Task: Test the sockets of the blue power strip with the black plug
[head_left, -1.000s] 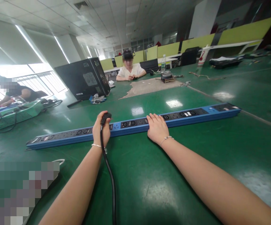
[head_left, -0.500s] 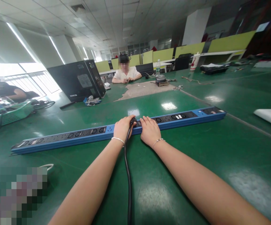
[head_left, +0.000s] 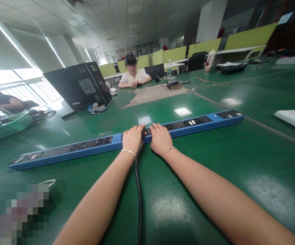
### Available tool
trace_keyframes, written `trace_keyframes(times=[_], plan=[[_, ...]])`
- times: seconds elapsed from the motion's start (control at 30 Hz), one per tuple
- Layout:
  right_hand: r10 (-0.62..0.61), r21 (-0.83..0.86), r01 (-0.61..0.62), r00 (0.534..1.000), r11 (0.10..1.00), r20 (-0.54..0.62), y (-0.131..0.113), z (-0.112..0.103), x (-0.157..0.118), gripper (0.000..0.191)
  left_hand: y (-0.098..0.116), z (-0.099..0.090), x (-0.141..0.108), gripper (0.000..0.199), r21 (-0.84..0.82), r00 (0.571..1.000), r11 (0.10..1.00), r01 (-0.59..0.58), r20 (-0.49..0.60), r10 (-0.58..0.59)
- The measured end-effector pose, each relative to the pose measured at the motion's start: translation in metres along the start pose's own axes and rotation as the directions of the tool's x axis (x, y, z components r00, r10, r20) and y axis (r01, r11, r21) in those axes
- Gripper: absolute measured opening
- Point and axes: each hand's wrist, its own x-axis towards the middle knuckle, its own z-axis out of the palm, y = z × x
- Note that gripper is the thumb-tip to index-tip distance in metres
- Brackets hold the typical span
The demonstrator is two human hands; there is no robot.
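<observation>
A long blue power strip (head_left: pixel 68 157) with black socket panels lies slantwise across the green table, its right end farther from me. At its middle, my left hand (head_left: pixel 133 139) is closed about the black plug (head_left: pixel 143 131) of a power cord, thumb and fingers at its sides. Whether the plug sits in a socket is hidden by the hand. The black cord (head_left: pixel 138 190) runs from there toward me between my forearms. Just right of the plug, my right hand (head_left: pixel 160 139) grips the power strip, fingers over its top and thumb hidden.
A black computer case (head_left: pixel 78 85) stands at the back left, with gloves (head_left: pixel 96 109) in front. A green basket (head_left: pixel 15 126) is at far left. Someone in a white shirt (head_left: pixel 134 77) sits opposite; another person is at left. A white object (head_left: pixel 294 119) lies at right.
The whole view has shifted slightly, so the things appear a little farther left and most a bit higher. Both hands keep their places on the plug and the power strip.
</observation>
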Motion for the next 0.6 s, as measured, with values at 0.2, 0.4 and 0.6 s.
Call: trace_keyframes(times=[0.2,0.4,0.6], plan=[[-0.033,0.120,0.038,0.999,0.992,-0.043,0.000,-0.001,0.002,0.050,-0.001,0.002,-0.004,0.035,-0.008,1.000,1.000,-0.012,0.018,0.013],[-0.171,0.317,0.214,0.973,0.924,-0.158,-0.007,-0.004,0.004,0.057,-0.007,0.008,-0.014,0.054,-0.041,0.996,0.996,-0.083,0.032,0.084],[-0.129,0.275,0.158,0.984,0.948,-0.121,-0.018,-0.003,0.012,0.041,-0.010,0.014,-0.018,0.053,0.024,0.999,0.999,0.031,-0.033,-0.030]])
